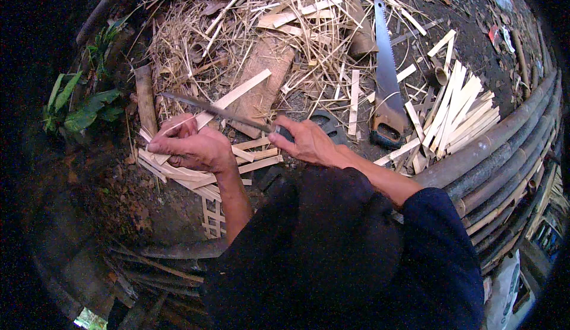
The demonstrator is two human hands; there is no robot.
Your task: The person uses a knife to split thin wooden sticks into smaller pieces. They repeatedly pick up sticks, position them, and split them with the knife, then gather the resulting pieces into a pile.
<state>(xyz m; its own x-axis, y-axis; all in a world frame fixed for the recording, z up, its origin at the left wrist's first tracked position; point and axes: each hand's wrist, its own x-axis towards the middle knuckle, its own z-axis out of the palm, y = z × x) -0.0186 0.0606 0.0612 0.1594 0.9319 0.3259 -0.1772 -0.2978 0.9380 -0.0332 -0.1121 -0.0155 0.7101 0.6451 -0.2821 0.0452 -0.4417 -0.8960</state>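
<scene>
My left hand [199, 146] is closed around a flat pale bamboo strip [243, 88], which slants up and away to the right. In my right hand [312, 143] is the dark handle of a long, narrow knife [222, 111]. Its blade points left and crosses over the strip just beyond my left fingers; whether the edge touches the strip I cannot tell. More cut strips [190, 174] lie under and beside my left hand, next to a small woven lattice [212, 216]. Behind the knife, a worn wooden board [267, 63] rests on the ground among shavings.
A handsaw [387, 72] lies to the right of the board. Beyond it fans a pile of bamboo strips [457, 113], beside stacked bamboo poles [504, 140]. Tangled shavings [178, 45] cover the far ground. A short bamboo piece [145, 95] and a green plant [89, 113] are on the left.
</scene>
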